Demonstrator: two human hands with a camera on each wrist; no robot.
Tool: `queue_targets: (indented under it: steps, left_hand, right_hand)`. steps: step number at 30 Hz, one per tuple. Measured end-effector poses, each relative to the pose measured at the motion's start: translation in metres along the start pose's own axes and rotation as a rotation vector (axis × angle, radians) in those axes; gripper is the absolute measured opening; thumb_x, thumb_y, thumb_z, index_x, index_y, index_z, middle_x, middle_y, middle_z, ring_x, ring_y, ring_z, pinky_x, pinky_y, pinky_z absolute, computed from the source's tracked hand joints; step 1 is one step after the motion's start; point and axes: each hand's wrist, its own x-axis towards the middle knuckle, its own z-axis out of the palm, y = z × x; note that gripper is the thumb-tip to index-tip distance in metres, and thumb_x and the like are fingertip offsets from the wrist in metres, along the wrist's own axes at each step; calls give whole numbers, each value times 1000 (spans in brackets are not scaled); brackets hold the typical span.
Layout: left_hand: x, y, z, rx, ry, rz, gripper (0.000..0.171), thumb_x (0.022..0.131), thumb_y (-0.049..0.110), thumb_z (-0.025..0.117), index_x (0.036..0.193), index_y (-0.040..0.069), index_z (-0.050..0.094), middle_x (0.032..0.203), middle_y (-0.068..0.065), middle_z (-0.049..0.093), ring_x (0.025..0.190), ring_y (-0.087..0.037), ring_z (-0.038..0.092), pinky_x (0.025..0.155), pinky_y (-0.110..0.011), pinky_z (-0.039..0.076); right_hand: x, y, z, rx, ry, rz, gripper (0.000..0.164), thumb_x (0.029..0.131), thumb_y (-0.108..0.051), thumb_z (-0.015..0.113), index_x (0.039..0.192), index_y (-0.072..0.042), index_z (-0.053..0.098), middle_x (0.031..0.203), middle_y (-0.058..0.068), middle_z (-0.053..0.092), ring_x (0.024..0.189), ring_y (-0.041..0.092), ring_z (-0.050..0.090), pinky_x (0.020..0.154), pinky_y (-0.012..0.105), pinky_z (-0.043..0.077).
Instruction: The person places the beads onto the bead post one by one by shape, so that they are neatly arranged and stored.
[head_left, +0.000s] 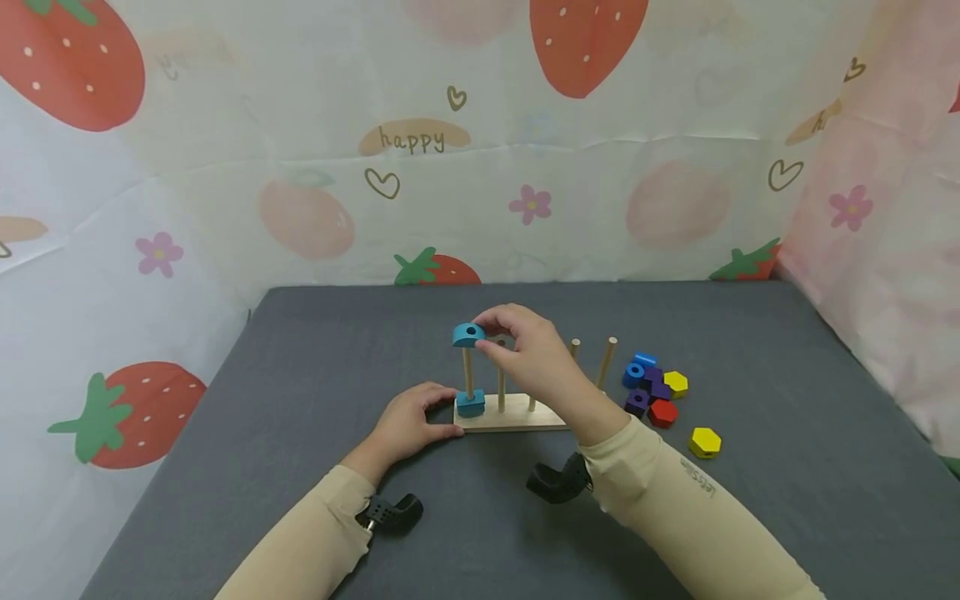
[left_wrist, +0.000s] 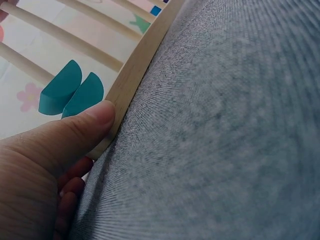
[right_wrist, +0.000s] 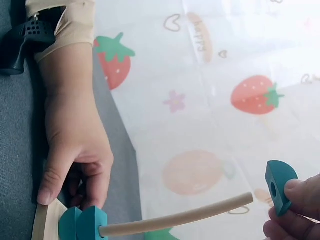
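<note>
A wooden peg board [head_left: 498, 422] with several upright pegs lies on the table. My left hand [head_left: 411, 423] grips its left end, thumb on the front edge and fingers round the far side. Two teal half-round blocks [right_wrist: 86, 223] sit stacked at the foot of the leftmost peg [head_left: 468, 371]. Another teal half-round block [right_wrist: 281, 187], with a hole through it, is pinched between the thumb and fingers of my right hand [head_left: 534, 350]. In the right wrist view this block is a short way off the peg's tip. My right hand hides part of the middle pegs in the head view.
To the right of the board lies a loose group of blocks: blue blocks [head_left: 634, 375], dark purple ones [head_left: 637, 402], a red hexagon [head_left: 663, 414] and a yellow hexagon [head_left: 676, 384]. Another yellow hexagon [head_left: 705, 443] lies nearer the front. A strawberry-print cloth [head_left: 480, 208] hangs behind the grey table [head_left: 337, 333].
</note>
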Motion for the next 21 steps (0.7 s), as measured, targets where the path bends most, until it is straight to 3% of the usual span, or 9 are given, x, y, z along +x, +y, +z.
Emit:
queue_targets:
  steps: [10, 21]
  left_hand:
    - [0, -2, 1, 0, 3, 0, 54, 70, 45, 75, 115, 19, 63, 107, 7, 61, 101, -11, 55, 90, -36, 43]
    - [0, -3, 2, 0, 3, 6, 54, 70, 45, 75, 116, 19, 63, 107, 7, 61, 102, -11, 55, 91, -35, 43]
  right_hand:
    - [2, 1, 9, -93, -31, 5, 17, 89, -18, 60, 106, -14, 62, 103, -3, 57, 96, 12, 55, 74, 30, 45]
    - [3, 4, 15, -100, -14, 48, 17, 90, -17, 60, 106, -12, 62, 101, -2, 56, 91, 12, 54, 70, 28, 44]
